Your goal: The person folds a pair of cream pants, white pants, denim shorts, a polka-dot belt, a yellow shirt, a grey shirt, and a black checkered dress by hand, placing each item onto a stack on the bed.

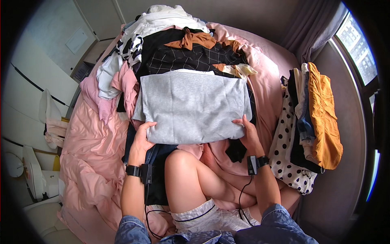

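Note:
A grey folded garment [195, 106] is held up in front of me, its lower edge above my knees. My left hand [144, 136] grips its lower left corner, thumb on top and fingers partly hidden. My right hand [248, 131] grips the lower right side, fingers partly behind the cloth. Just beyond it lies a black garment with a white grid pattern [189, 58], and a white lace-like edge [195, 72] shows at the grey cloth's top. Blue denim [161, 151] lies partly hidden below it.
A stack of folded clothes with a mustard garment [324, 119] and a polka-dot garment [281, 146] is at the right. White clothes [166, 21], a brown garment [198, 39] and pink clothes [126, 80] are heaped on the pink bedding [97, 137]. Cables run from both wrist devices.

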`<state>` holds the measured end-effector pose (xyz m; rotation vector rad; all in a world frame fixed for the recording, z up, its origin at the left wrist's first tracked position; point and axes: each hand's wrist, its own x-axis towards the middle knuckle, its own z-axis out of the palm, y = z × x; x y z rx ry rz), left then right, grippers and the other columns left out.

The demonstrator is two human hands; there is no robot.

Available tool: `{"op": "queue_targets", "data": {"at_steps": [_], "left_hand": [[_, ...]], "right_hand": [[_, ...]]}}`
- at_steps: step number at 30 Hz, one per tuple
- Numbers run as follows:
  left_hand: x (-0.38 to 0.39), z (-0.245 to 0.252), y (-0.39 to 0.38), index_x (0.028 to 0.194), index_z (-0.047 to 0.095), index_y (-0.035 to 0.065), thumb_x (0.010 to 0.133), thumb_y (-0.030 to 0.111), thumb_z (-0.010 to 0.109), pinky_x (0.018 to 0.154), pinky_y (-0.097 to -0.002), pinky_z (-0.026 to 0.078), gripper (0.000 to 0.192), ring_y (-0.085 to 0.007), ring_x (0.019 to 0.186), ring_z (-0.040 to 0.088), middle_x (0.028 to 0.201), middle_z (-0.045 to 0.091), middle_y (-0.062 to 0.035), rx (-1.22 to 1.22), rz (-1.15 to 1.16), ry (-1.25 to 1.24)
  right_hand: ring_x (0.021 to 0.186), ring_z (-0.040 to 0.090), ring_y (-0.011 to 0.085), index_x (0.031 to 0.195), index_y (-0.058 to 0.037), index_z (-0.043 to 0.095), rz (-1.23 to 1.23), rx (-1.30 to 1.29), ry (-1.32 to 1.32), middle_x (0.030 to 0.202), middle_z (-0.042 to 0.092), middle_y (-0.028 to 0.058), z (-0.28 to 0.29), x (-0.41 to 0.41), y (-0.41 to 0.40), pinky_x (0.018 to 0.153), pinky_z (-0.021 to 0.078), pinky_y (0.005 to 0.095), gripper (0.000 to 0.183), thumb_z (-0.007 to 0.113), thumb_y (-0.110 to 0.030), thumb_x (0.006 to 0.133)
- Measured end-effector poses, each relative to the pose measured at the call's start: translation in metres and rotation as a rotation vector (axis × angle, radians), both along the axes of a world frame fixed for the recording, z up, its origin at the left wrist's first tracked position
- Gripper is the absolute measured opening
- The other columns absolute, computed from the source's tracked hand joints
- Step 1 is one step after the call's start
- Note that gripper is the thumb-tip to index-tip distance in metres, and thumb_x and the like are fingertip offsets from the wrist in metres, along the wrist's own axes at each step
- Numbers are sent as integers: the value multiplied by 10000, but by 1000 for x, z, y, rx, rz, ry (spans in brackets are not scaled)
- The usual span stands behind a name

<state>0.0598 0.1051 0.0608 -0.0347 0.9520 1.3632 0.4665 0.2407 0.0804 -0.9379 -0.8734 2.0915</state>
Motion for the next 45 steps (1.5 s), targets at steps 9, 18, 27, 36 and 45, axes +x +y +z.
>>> {"op": "queue_targets", "data": {"at_steps": [9, 18, 27, 36, 45], "left_hand": [[-8, 46, 0, 1152, 636, 22, 881, 157, 696, 879, -413, 560, 309, -250, 992, 682, 1084, 696, -98, 110, 76, 185], [14, 242, 12, 1157, 655, 23, 905, 203, 647, 841, -350, 567, 310, -200, 947, 705, 1076, 715, -87, 325, 52, 525], [145, 393, 88, 991, 691, 23, 915, 238, 620, 730, -307, 577, 239, -168, 778, 703, 913, 717, -63, 608, -258, 778], [346, 464, 307, 880, 634, 211, 917, 323, 525, 743, -309, 503, 161, -66, 834, 547, 813, 582, 51, 1067, -648, 901], [485, 447, 468, 939, 656, 54, 890, 250, 623, 672, -314, 582, 205, -145, 737, 685, 854, 697, -39, 1043, -887, 502]], "right_hand": [[992, 646, 195, 1112, 71, 707, -178, 177, -173, 1124, 659, 146, 57, -16, -8, 852, 538, 322, 563, 541, -460, 1029], [807, 636, 148, 957, 41, 750, -384, 557, 69, 891, 712, 102, 218, 23, -33, 765, 483, 273, 612, 438, -475, 1060], [1084, 681, 248, 1184, 86, 662, -328, 889, -57, 1154, 698, 211, 380, 193, -109, 1025, 498, 380, 909, 241, -698, 999], [1268, 585, 248, 1349, 7, 598, -498, 1120, -365, 1316, 642, 175, 466, 367, -79, 1153, 376, 420, 863, 249, -698, 994], [1373, 469, 262, 1368, 30, 579, -749, 1172, -1044, 1383, 599, 172, 422, 332, -98, 1196, 238, 389, 942, 134, -711, 993]]}}
